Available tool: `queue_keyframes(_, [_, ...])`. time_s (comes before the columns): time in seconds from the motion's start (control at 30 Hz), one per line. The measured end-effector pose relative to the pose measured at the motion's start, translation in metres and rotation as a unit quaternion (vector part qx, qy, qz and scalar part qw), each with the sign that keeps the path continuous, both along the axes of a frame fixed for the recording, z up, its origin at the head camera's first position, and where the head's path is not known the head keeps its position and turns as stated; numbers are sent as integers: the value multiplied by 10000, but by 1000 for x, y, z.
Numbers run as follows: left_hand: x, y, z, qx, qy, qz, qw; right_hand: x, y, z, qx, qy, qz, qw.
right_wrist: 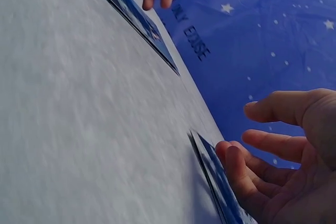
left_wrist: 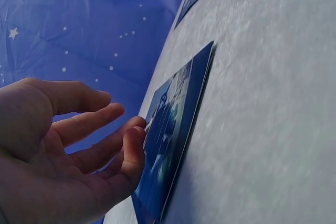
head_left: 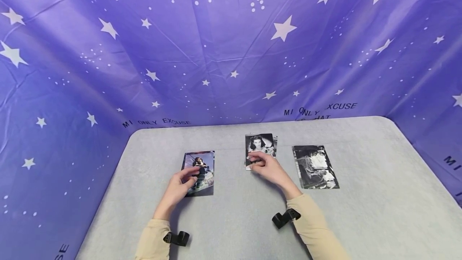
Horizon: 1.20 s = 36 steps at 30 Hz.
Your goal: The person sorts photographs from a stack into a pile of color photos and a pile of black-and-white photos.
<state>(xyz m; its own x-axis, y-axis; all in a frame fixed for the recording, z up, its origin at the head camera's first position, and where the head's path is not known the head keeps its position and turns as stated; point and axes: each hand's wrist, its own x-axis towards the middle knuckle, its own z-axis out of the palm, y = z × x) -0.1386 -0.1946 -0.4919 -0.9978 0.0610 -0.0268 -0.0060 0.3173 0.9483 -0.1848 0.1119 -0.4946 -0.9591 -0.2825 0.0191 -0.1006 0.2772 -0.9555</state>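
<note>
My left hand (head_left: 175,189) hovers at the left side of a colour photo print (head_left: 207,179) showing figures on a ship's bow. In the left wrist view its fingers are loosely bent, the lower fingertips close to or touching the print's surface; contact is hard to tell. Over the lower part of a black-and-white portrait print (head_left: 267,141) is my right hand (head_left: 270,170), fingers relaxed and nothing pinched. Edges of another print peek out beneath that portrait. A dark black-and-white print (head_left: 314,169) lies flat to the right, apart from both hands.
All prints lie on a grey table (head_left: 231,220) with rounded far corners. A purple cloth with white stars (head_left: 216,51) hangs behind and along both sides. Each wrist carries a black strapped camera (head_left: 177,238).
</note>
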Motion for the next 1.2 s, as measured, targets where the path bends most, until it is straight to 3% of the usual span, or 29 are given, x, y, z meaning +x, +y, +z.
queue_keyframes(0.67, [-15,56,-10,846,-124,-695,9939,5,49,2,-323,-232,-735,9965])
queue_keyframes(0.9, [-26,79,-10,1091,-209,-822,9904,6,56,0,-74,-91,-1072,9942])
queue_keyframes(1.2, [-39,108,-8,1247,-319,-1066,9859,11,59,-1,152,-48,-1150,9932])
